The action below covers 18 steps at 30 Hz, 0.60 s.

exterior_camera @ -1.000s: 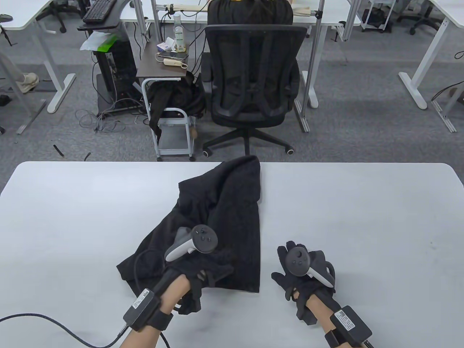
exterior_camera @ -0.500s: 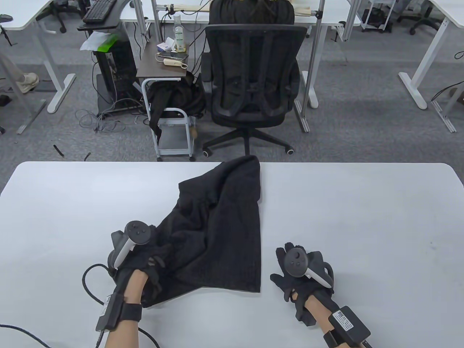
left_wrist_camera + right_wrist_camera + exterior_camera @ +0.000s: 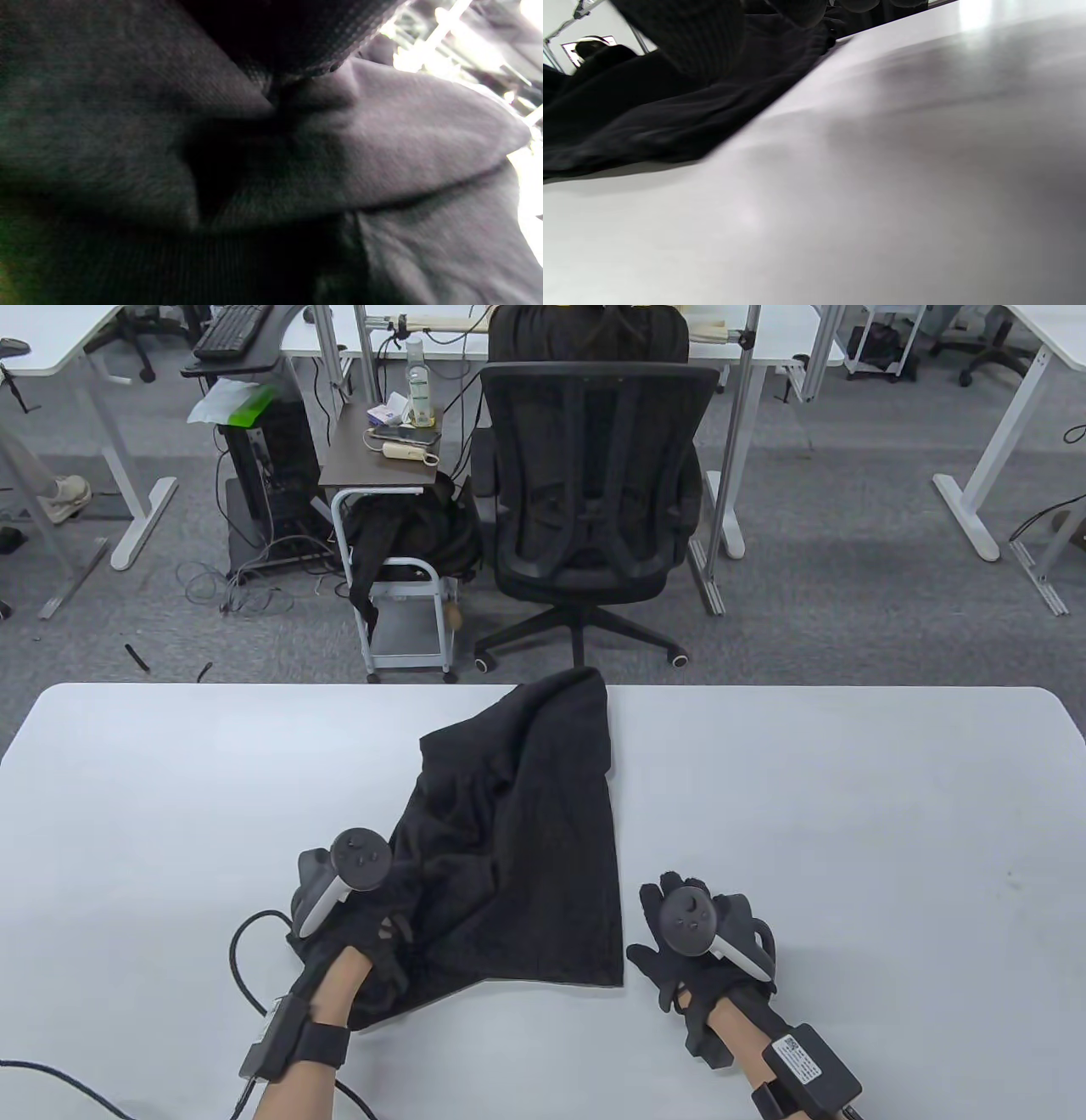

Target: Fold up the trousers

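Dark trousers [image 3: 403,140] fill nearly the whole view, bunched into soft folds. A gloved fingertip [image 3: 292,38] hangs from above, touching the trousers at a crease.

Three views, one high and two very low.
The table [image 3: 848,814] is seen from above; each wrist view is pressed close beside its hand, and the trousers [image 3: 526,831] are shared by all.

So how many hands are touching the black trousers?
1. The left hand rests on the trousers at their near left corner. The right hand lies flat on the table just right of them, apart as far as the table view shows.
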{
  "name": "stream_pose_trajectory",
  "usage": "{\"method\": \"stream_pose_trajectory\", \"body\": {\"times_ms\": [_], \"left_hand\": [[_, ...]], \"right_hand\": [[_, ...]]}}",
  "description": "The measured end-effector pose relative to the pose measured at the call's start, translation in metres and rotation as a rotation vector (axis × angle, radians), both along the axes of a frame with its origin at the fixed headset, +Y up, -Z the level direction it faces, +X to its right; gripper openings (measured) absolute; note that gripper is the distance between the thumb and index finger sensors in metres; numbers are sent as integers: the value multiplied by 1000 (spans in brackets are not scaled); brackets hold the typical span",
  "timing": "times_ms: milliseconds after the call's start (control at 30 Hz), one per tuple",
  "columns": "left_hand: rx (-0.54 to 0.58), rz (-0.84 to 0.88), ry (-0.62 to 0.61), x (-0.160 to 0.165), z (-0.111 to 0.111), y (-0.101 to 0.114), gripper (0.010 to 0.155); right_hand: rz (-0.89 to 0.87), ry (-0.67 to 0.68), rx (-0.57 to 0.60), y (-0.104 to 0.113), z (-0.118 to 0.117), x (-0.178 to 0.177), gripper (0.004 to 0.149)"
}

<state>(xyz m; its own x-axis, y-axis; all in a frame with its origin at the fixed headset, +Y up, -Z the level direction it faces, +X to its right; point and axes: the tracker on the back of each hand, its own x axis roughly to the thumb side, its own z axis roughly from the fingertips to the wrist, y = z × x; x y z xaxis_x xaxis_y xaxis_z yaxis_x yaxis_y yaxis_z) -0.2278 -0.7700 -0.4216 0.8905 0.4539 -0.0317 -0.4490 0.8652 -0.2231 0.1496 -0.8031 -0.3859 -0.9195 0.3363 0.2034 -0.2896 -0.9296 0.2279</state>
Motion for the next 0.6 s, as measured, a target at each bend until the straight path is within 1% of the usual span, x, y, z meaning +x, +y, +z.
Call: {"method": "stream_pose_trajectory", "body": {"times_ms": [33,100,167,200,233,300,333,400,433,467,500,533,600], "left_hand": [[-1,-16,-34,8,1,2,48],[-73,31,-92,26,6,3,51],[-136,131,-201,55,16,1,52],[-157,150,-248,65,19,1,51],[-199,195,-333,83,24,-1,52],[-286,313,-444,105,31,-1,52],[-293,363,-463,111,34,3,52],[-219,408,-470,112,35,14,52],[-168,405,-461,106,34,22,52],[-99,396,-417,95,33,29,53],[-54,381,-383,87,31,33,54],[12,346,-326,72,29,37,55],[94,293,-219,47,25,38,58]], "right_hand": [[0,11,4,1,2,-3,79],[-4,42,19,4,6,-11,79],[-27,78,40,9,10,-21,79],[-33,86,45,10,11,-23,79],[-50,104,56,12,13,-27,80],[-83,131,76,16,18,-33,81],[-88,131,89,17,19,-34,81],[-101,117,121,21,23,-33,82],[-79,98,173,27,26,-32,83],[-83,119,193,31,27,-32,83],[-105,123,198,33,28,-33,83],[-136,126,193,35,30,-35,83],[-161,152,152,34,30,-41,84]]}}
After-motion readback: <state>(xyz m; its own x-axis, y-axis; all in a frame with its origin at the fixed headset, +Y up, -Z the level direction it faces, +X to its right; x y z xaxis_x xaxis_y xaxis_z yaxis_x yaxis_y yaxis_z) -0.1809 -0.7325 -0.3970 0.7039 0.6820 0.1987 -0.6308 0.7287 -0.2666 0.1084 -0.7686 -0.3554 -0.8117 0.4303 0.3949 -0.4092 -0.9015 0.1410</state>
